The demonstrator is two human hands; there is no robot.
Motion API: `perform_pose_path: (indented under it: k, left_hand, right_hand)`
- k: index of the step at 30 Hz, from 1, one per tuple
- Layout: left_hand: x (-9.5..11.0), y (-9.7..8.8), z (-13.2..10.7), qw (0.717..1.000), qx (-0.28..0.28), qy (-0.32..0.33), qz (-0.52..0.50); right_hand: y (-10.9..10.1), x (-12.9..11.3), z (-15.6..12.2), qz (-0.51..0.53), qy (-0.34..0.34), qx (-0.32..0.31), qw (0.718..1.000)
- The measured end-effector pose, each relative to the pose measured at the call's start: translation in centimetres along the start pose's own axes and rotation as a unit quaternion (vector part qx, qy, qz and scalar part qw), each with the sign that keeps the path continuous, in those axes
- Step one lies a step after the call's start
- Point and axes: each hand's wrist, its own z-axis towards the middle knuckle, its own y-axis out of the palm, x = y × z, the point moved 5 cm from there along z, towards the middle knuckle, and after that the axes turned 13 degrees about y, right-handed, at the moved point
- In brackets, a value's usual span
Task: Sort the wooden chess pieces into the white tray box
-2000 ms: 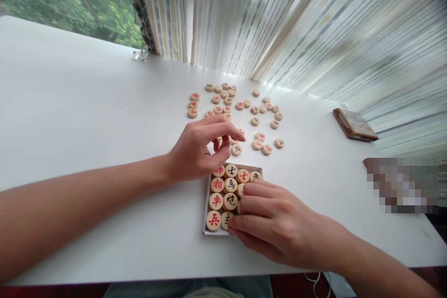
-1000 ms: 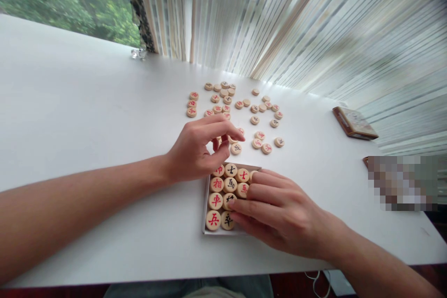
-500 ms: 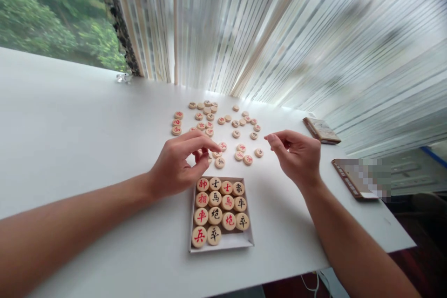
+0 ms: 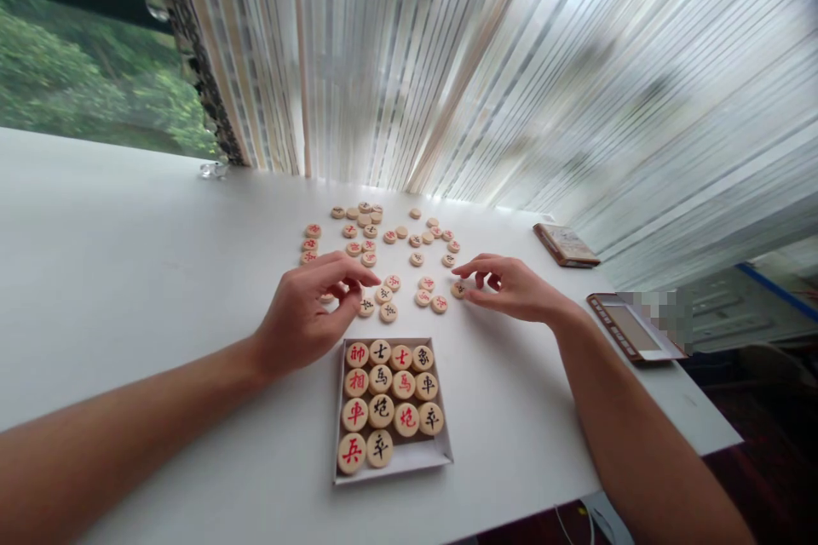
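The right hand point(image 4: 515, 288) has fingers parted beside a far disc point(image 4: 458, 290), likely to suit its rim; the left hand point(image 4: 308, 313) curls, fingertips apart.

Two bare hands, both with parted fingertips, face each other from opposite sides.

We see our bare left forearm point(image 4: 153, 426) slant up from the lower left edge to a nearly straight wrist point(image 4: 259, 358); the bare left hand point(image 4: 303, 311) arches, its index finger point(image 4: 338, 266) stretched over the bent thumb point(image 4: 345, 309), their tips apart. Our bare right forearm point(image 4: 626, 409) rises more steeply from the lower right, bending at its wrist point(image 4: 561, 312) so that the bare right hand point(image 4: 511, 288) points left, thumb point(image 4: 484, 300) below the curved fingers.
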Motion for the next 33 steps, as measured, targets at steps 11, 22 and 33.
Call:
perform_pose_path:
  k: [11, 22, 33]
  left_hand:
    - [0.0, 0.1, 0.0, 1.000, 0.007, 0.005, -0.004]
    - [0.1, 0.2, 0.0, 1.000, 0.010, -0.003, -0.026]
    - [-1.0, 0.7, -0.4, 0.985, -0.011, -0.105, -0.135]
  right_hand:
    - [0.7, 0.5, 0.1, 0.028, 0.009, -0.033, 0.999]
    - [1.6, -0.9, -0.2, 0.225, 0.022, 0.083, 0.971]
    - [6.3, -9.5, -0.5, 0.461, 0.035, -0.037, 0.886]
